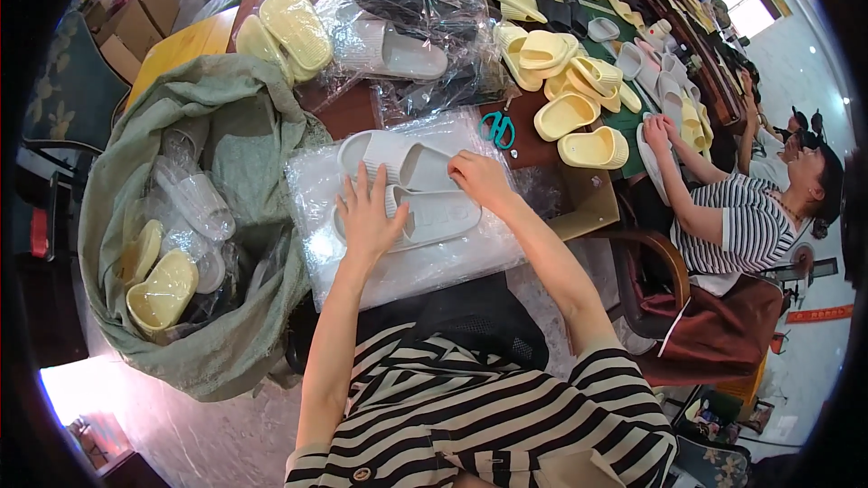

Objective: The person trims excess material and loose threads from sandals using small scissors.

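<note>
A pair of grey slippers (438, 214) lies side by side on a stack of clear plastic bags (344, 276) in front of me. My left hand (372, 217) rests across the straps of both slippers, its fingers spread. Over at the heel end, my right hand (481, 178) has its fingers curled on the edge of the upper slipper; its fingertips are partly hidden. Teal-handled scissors (497, 130) lie just beyond the bags.
A green woven sack (203, 370) with bagged slippers stands at my left. Wrapped grey slippers (389, 50) and yellow slippers (592, 148) crowd the table's far side and right. A cardboard box (592, 208) and a seated co-worker (741, 212) are at the right.
</note>
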Tool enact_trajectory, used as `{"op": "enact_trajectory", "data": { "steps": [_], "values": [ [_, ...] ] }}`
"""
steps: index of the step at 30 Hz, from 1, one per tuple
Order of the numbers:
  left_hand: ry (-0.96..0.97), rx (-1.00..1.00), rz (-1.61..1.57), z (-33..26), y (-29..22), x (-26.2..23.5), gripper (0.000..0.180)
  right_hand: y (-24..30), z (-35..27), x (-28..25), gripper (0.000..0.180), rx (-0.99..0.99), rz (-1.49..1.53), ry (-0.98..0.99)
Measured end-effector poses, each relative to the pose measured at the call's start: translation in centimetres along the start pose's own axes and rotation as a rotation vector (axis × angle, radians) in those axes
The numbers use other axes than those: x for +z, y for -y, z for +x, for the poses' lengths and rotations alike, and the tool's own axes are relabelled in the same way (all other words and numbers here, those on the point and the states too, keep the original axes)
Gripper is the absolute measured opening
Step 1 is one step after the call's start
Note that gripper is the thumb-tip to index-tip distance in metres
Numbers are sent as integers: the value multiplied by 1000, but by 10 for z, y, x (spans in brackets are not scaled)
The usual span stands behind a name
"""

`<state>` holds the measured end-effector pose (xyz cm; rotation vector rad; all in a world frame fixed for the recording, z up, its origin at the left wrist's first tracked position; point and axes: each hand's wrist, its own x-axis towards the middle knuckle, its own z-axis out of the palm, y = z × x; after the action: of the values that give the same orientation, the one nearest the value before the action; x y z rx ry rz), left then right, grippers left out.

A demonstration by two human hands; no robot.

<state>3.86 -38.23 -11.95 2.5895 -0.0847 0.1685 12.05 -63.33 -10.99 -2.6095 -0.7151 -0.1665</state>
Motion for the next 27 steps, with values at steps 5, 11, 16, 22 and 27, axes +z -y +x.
{"op": "enact_trajectory", "data": {
  "steps": [5, 11, 16, 22, 27],
  "values": [
    [-14, 11, 19, 1, 0, 4, 80, -6, 3, 1, 4, -85, -62, 29],
    [-14, 12, -12, -1, 1, 4, 80, -11, -4, -5, 6, -59, 140, 18],
    [5, -3, -11, -1, 3, 2, 81, -72, -22, 1, 8, 322, 320, -309],
    [-40, 12, -50, 1, 3, 7, 81, -163, -52, 6, 15, 726, 238, -338],
    [-4, 16, -62, 5, -4, 8, 81, -180, -52, 11, 16, 735, 156, -272]
  ]
}}
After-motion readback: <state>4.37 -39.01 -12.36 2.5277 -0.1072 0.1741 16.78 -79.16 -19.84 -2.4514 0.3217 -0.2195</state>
